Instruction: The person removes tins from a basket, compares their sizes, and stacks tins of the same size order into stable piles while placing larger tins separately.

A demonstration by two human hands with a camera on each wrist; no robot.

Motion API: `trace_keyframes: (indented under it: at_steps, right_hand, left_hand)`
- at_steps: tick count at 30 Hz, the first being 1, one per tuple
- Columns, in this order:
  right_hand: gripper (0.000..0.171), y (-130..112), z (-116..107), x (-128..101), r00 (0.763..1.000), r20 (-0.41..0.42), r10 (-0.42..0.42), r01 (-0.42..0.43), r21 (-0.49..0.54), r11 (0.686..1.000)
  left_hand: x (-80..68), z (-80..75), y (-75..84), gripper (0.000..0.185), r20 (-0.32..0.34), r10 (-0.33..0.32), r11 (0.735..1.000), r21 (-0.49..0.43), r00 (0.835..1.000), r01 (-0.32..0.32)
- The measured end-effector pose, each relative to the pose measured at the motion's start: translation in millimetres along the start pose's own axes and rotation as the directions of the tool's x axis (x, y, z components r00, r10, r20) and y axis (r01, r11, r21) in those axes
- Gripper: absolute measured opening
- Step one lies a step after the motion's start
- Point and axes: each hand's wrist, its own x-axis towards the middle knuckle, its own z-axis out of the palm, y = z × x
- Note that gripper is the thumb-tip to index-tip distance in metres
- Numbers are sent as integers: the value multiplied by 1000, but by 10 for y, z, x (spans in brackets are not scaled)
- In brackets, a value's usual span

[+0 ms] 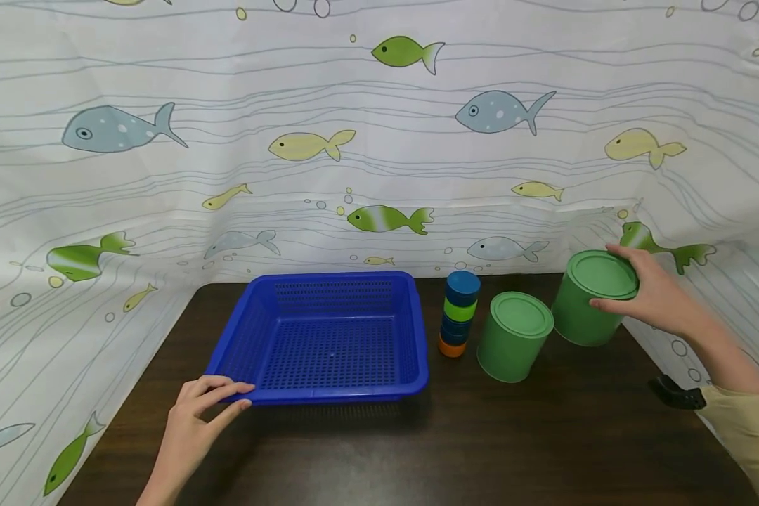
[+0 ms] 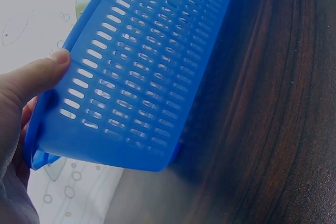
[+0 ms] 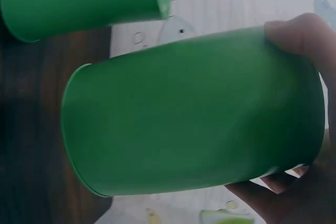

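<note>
Right hand point(image 1: 654, 299) grasping tilted green can point(image 1: 591, 301) at far right of bench point(image 1: 544, 436), top leaning toward basket. Left hand point(image 1: 196, 414) pinching near-left corner of blue basket point(image 1: 329, 337), well apart leftward.

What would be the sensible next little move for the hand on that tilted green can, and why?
Probably lift the tilted green can clear of the table and carry it left toward the blue basket. The right hand already grips it near its lid, and the left hand holds the basket's near corner. The other green can stands close beside it, so rising first seems safer.
</note>
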Motion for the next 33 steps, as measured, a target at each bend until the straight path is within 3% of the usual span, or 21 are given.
trace_keyframes:
  at_steps: [3,11,24,33]
  right_hand:
    - [103,65,87,-6,999,30,-15,15,-2,1000]
    - [98,191,259,-28,993,80,-84,84,2,996]
    - [100,245,355,-96,982,182,-48,51,-13,999]
    - [101,231,369,-142,975,215,-61,65,-13,998]
  left_hand:
    - [-5,2,4,37,7,-19,1000,-5,1000,19]
    - [6,14,-22,40,0,20,1000,12,1000,-20]
    - [10,-9,12,36,15,-33,999,-14,999,33]
    - [18,-9,9,39,-5,14,1000,-7,1000,-14]
